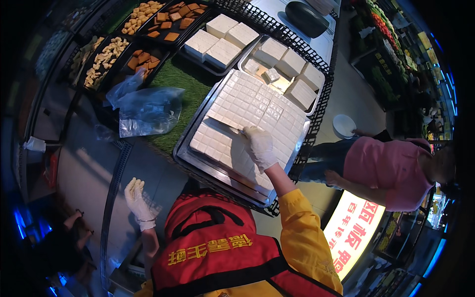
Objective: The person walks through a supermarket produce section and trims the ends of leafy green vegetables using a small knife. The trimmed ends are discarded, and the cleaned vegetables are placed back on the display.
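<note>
Right grip (260, 147) is holding blade (235, 130), closed, at tofu (262, 106); left grip (138, 202) is hanging loosely open, well apart. Tofu is sitting in metal tray (183, 144), looking white, glossy, grid-cut.

Ctr well lit, surroundings dim. White tofu slab (269, 101) bright w/ wet sheen; R hand (260, 147) & shadow nr its lower half. Backlit sign (355, 228) glows, lower R. Blue strip lights (451, 94) at R rim. Fisheye bend, blk corners; L edge murky, soft.
</note>
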`<state>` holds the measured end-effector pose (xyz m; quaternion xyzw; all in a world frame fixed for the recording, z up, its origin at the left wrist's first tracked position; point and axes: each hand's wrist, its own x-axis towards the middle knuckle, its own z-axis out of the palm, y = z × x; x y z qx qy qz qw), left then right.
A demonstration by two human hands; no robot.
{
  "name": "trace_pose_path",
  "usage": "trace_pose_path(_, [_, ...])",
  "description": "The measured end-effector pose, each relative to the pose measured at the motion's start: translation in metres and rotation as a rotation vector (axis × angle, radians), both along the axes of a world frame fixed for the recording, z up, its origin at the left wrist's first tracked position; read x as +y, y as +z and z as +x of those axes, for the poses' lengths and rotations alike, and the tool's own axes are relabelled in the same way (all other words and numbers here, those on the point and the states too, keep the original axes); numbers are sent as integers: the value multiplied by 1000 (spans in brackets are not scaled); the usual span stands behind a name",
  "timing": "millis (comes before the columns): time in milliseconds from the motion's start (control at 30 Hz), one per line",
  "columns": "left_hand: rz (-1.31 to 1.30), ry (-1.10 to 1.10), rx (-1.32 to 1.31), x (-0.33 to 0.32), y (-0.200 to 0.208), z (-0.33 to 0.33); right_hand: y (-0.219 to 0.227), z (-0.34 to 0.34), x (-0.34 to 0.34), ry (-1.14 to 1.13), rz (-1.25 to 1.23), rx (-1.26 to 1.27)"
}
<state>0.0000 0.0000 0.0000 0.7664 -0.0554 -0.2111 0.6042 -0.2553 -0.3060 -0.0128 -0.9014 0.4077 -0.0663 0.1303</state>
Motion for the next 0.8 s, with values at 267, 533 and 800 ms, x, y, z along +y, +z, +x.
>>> trace_pose_path(267, [-41,-22,-68,-3,-3,15,6,48,0,-46,-68,-220])
trace_pose_path(533, [-33,-121,-56,-19,-19,6,66,-144,47,-381,19,-249])
trace_pose_path(800, [-56,-259,-38,-56,-18,-25,50,-259,152,-485,53,195])
